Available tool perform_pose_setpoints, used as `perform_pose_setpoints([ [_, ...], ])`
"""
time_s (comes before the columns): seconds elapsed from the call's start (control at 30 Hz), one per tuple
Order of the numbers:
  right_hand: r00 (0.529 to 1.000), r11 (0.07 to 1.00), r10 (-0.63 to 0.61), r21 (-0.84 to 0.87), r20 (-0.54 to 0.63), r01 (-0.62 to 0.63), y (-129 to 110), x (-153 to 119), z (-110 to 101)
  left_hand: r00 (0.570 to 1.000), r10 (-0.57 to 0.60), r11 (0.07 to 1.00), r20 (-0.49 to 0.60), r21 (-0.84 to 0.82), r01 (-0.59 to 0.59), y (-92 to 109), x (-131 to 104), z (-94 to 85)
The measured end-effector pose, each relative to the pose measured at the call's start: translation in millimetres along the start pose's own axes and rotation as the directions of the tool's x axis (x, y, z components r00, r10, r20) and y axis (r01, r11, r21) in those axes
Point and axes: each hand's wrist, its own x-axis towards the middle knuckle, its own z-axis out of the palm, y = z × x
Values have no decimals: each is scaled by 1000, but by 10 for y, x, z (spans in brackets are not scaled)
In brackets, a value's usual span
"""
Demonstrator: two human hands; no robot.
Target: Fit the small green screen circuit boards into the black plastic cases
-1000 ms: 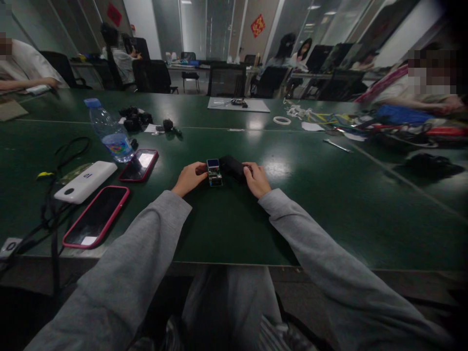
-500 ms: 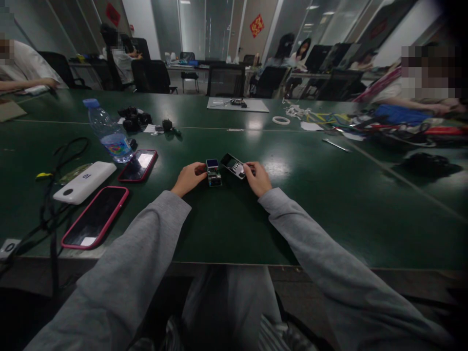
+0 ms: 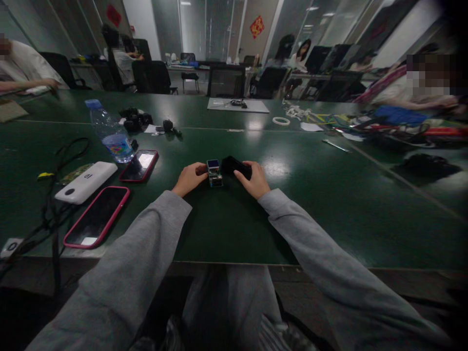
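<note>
Board (image 3: 214,173) with a small screen is in the left hand (image 3: 190,179), whose thumb and fingers are pinched narrowly at its left side. The right hand (image 3: 256,180) holds a black case (image 3: 231,164), with the thumb along its near side. These two pieces are just beside each other, above or on the middle of the surface (image 3: 234,234).

As I judge, the work is at a middle stage: the board is outside the case, each piece is already in its own hand, and they are not joined. How much is left, I cannot tell.

Farther to the left lie a power bank (image 3: 87,183) and a phone (image 3: 98,217); a bottle (image 3: 116,146) stands behind them. To the right, beyond the hands, is a wrench (image 3: 336,146).

The left fingertips are hidden behind the board, and the right ones behind the case. The inside of the case is not visible, and the small parts of the board are too tiny to distinguish. At the left edge, a person (image 3: 32,66) is cut off.
</note>
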Motion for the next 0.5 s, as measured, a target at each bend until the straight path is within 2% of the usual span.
perform_pose_setpoints([
  [0.13, 997, 999, -47, 21, 56, 46, 42, -16, 29, 1000, 4, 1000, -1, -7, -4, 1, 5, -2],
  [0.33, 996, 996, 18, 82, 87, -26, 11, -27, -7, 999, -22, 999, 30, -36, 23, 23, -9, -30],
  [0.43, 997, 996, 78, 52, -7, -78, 266, -86, -301, 998, -42, 997, 56, -60, 45, 42, -19, -46],
  [0.5, 972, 981, 190, -16, -139, -194, 645, -186, -699, 996, -48, 997, 69, -56, 52, 54, -23, -55],
])
